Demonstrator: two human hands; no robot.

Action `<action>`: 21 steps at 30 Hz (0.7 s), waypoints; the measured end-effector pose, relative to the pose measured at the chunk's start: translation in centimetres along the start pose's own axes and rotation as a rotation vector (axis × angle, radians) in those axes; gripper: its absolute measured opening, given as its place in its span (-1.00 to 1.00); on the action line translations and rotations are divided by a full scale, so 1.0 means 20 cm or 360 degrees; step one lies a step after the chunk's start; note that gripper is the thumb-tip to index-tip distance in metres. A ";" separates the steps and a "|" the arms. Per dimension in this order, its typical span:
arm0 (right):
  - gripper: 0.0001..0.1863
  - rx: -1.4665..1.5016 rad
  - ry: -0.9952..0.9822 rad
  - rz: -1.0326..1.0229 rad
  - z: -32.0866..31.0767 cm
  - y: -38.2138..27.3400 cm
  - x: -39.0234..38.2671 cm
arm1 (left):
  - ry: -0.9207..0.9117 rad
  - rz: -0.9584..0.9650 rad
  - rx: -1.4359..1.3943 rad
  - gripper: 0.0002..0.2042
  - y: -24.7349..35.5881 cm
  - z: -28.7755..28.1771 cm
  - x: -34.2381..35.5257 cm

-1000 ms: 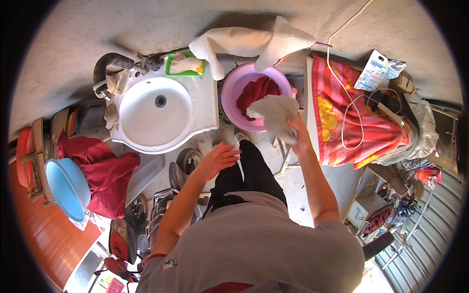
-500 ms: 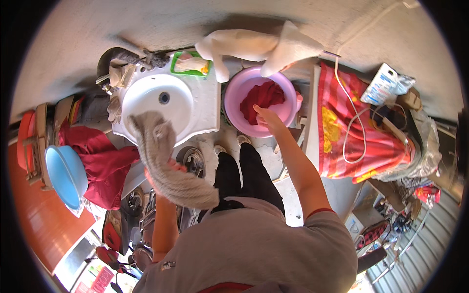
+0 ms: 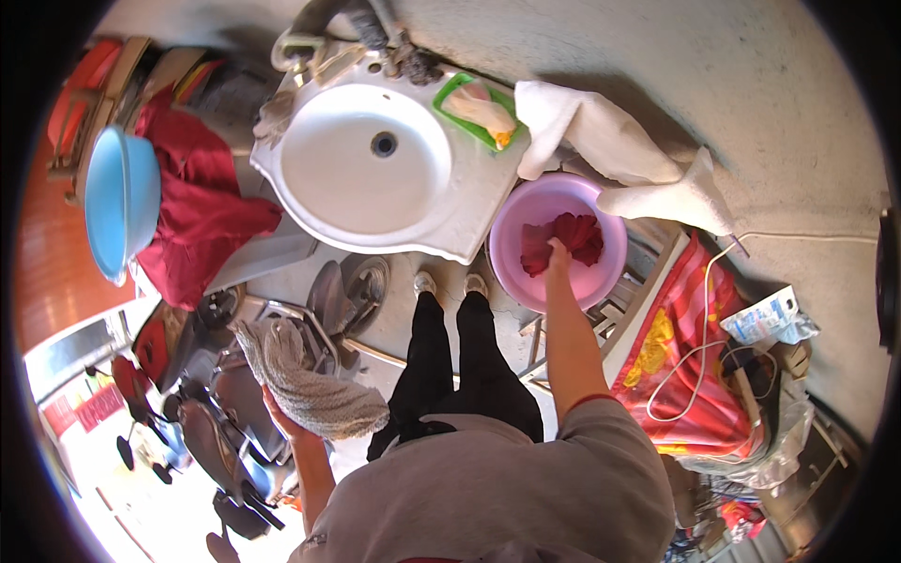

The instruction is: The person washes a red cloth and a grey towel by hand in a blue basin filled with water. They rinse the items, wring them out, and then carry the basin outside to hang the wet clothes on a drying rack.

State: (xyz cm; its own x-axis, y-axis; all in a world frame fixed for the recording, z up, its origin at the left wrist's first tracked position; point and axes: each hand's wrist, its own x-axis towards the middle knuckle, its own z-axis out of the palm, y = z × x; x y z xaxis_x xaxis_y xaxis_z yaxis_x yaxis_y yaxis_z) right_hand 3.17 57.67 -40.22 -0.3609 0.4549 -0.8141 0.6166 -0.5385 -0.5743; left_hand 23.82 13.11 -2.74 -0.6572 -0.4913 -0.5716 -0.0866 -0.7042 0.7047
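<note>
A grey, ribbed, knitted-looking cloth [image 3: 310, 385] hangs over my left hand [image 3: 284, 413], which is closed on its underside, left of my body. To the right, a pink basin [image 3: 507, 272] holds a crumpled dark red cloth [image 3: 584, 239]. My right hand [image 3: 559, 255] reaches down into the basin and grips that cloth, its fingertips partly hidden in the folds. A white oval sink [image 3: 366, 202] stands to the left of the basin. On its counter sits a green tray [image 3: 453, 84] with a pale, limp item in it.
White fabric [image 3: 610, 141] drapes behind the basin. At left, a dark red garment [image 3: 202, 211] lies beside a light blue basin [image 3: 122, 202]. A red patterned cloth [image 3: 690, 347] with a white cable [image 3: 706, 319] across it covers a surface at right. Motorbikes [image 3: 211, 432] stand at lower left.
The view has turned. My left hand has carried the grey cloth back from the sink's front edge toward my side. My right hand has closed on the red cloth in the basin.
</note>
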 end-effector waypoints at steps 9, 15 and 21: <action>-0.27 0.0324 -0.2123 0.0155 -0.23 -0.79 -1.63 | -0.0004 -0.0233 -0.0476 -0.50 -0.15 0.05 -0.06; -0.38 -0.0037 -0.2515 0.0325 -0.11 -0.71 -2.05 | -0.0207 -0.0287 -0.0725 -0.50 -0.10 0.07 -0.18; -0.40 -0.2061 -0.3089 -0.0353 0.38 -0.52 -2.66 | -0.0435 0.0031 -0.0684 -0.10 -0.09 -0.24 -0.48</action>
State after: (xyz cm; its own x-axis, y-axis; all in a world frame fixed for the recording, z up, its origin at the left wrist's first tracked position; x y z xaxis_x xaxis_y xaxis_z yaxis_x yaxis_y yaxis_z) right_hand 10.54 33.73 8.39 0.0255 -0.9472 -0.3195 0.1664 0.3192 -0.9330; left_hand 33.83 16.58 -0.50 -0.8325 -0.3948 -0.3886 0.2057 -0.8716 0.4449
